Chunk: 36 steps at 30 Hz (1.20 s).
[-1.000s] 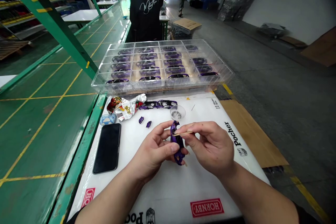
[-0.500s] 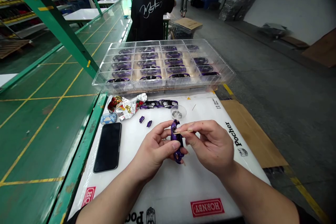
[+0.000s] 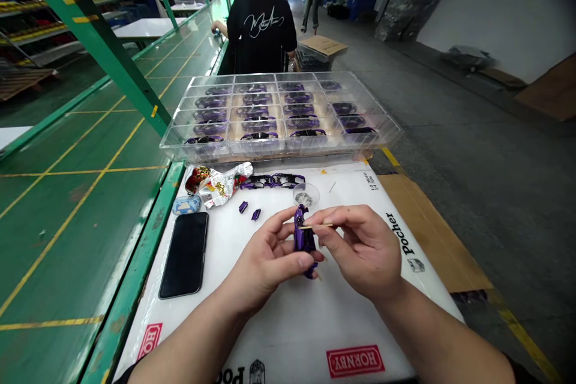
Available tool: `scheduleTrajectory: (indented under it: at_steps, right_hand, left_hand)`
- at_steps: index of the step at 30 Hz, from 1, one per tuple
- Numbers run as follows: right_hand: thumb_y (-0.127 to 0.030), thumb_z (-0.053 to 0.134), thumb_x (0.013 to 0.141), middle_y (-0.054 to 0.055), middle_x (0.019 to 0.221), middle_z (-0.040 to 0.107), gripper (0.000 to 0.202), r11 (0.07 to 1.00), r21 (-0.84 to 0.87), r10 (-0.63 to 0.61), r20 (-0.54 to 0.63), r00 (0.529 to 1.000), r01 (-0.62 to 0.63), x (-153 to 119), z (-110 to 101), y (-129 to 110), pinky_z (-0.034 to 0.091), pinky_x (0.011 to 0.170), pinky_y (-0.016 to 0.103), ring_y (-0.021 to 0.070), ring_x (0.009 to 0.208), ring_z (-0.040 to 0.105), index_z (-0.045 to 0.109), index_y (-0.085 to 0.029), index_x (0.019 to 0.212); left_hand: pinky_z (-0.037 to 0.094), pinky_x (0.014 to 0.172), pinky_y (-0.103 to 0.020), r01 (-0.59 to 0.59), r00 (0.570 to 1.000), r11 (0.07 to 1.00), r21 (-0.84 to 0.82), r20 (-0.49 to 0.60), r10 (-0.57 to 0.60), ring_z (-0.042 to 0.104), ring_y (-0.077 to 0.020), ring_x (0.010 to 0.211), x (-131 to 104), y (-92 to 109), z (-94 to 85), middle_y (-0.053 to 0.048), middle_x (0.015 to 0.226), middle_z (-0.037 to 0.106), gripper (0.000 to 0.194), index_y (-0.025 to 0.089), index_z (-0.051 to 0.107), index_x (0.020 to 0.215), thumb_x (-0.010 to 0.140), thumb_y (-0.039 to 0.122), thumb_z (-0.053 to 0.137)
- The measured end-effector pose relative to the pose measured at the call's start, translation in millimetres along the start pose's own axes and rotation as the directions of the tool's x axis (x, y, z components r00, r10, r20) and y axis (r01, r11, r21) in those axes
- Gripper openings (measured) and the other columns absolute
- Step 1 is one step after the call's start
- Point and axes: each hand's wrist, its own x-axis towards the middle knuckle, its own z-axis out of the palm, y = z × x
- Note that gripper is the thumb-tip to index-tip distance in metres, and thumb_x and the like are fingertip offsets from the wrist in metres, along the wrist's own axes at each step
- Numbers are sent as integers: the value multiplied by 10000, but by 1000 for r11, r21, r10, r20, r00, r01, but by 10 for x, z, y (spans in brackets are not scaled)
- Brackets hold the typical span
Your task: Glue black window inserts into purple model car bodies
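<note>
While hands (image 3: 265, 258) pinch purple part (image 3: 302, 239), slim stick (image 3: 317, 226)

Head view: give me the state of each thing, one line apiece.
Left hand: closed on purple part
Purple part: held lengthwise, off the table
Right hand: pinching thin stick
Thin stick: tip at purple part
Phone: flat, screen dark
Foil wrapper: crumpled
Clear tray: uncovered, partly filled

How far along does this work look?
Apparently partway. Likely done: the purple parts in the clear tray. In hand: the left hand holds a purple piece; the right hand holds a thin stick to it. Possibly left: the purple-rimmed parts and two small pieces beyond the hands.
</note>
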Motion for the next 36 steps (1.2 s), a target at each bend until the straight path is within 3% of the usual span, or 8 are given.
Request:
scheduleTrajectory:
  at_steps: [4,12,16,19,22,24,29,36]
  right_hand:
    - [-200,845,1086,46,1136,893,121,998,55,14,3,1000,-15,38,2,-32,761,866,356,236,1075,880,752,-274,1109]
    - [-258,853,1093,42,1095,888,102,996,87,34,-148,988,-21,76,-27,-32,661,607,296,145,645,739,752,-271,1096]
    - [-348,881,1063,7,914,828,115,969,-116,230,80,970,-220,210,-212,-33,593,594,261,154,661,720,800,-266,1067]
    - [-274,861,1025,-4,797,798,93,868,-447,433,471,769,-215,273,-356,7,514,581,267,185,668,726,821,-264,942]
    - [-96,849,922,-13,762,795,211,776,-630,518,599,612,-40,270,-440,59,423,564,281,192,640,707,799,-269,812]
    - [-124,874,919,-5,836,819,174,763,-646,504,590,631,-5,269,-459,71,461,604,293,203,683,724,827,-279,855]
    - [-550,693,1156,42,930,837,330,867,-430,397,292,870,-251,311,-382,12,575,670,309,212,770,757,847,-263,1106]
    - [-600,862,1041,-3,729,721,389,901,-127,433,205,878,-414,262,-217,-1,551,520,263,153,570,639,835,-215,1086]
  left_hand:
    - [728,816,-355,-14,1000,1000,0,-3,14,876,-299,1071,8,-5,-5,-135,1537,692,895,322,643,1536,775,184,1094]
    - [714,802,-364,-55,993,997,46,-105,60,867,-369,1139,28,62,-8,-115,1369,711,884,307,666,1548,779,212,1090]
    - [714,869,-361,-142,965,976,165,-196,174,862,-311,1125,60,146,-76,-117,1428,699,819,267,687,1474,763,228,1093]
    - [709,886,-335,-199,916,910,364,-261,305,820,-241,1098,67,206,-131,-118,1425,718,691,234,714,1398,799,253,1058]
    - [711,882,-337,-208,872,761,614,-236,429,773,-231,1101,45,231,-146,-111,1383,744,584,249,741,1390,860,237,986]
    - [710,887,-355,-232,842,611,757,-158,515,759,-249,1126,22,218,-142,-108,1386,745,557,269,759,1391,872,201,950]
    - [708,950,-437,-319,817,305,897,97,569,780,-300,1179,-23,122,-127,-134,1491,718,644,312,710,1525,925,132,859]
    - [644,1161,-517,-421,782,170,891,261,566,705,-355,1426,-47,94,-120,-136,1567,687,784,392,636,1663,964,55,748]
